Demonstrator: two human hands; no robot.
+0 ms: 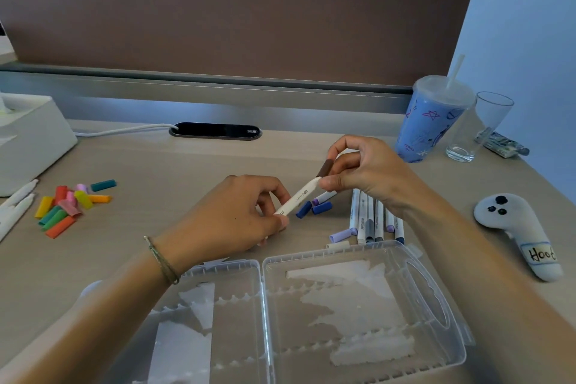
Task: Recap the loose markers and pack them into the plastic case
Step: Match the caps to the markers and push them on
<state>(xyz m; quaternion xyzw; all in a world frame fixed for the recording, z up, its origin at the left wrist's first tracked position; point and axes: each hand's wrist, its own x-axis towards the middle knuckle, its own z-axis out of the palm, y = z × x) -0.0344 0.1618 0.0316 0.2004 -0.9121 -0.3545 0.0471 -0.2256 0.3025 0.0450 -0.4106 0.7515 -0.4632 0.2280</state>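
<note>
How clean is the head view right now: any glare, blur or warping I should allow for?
Head view: wide-angle bend curves the desk divider; pale reflections streak the open plastic case; cool bluish cast; the marker between left hand and right hand stays fairly sharp.

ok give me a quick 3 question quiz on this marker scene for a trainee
1. True or false: the clear case lies open with no markers in it.
2. What colour is the cap on the marker held between the left hand and right hand? A) brown B) green C) yellow
3. Fill in: the bright pile of caps lies to the ____ of the hands.

Key: 1 true; 2 A; 3 left
</note>
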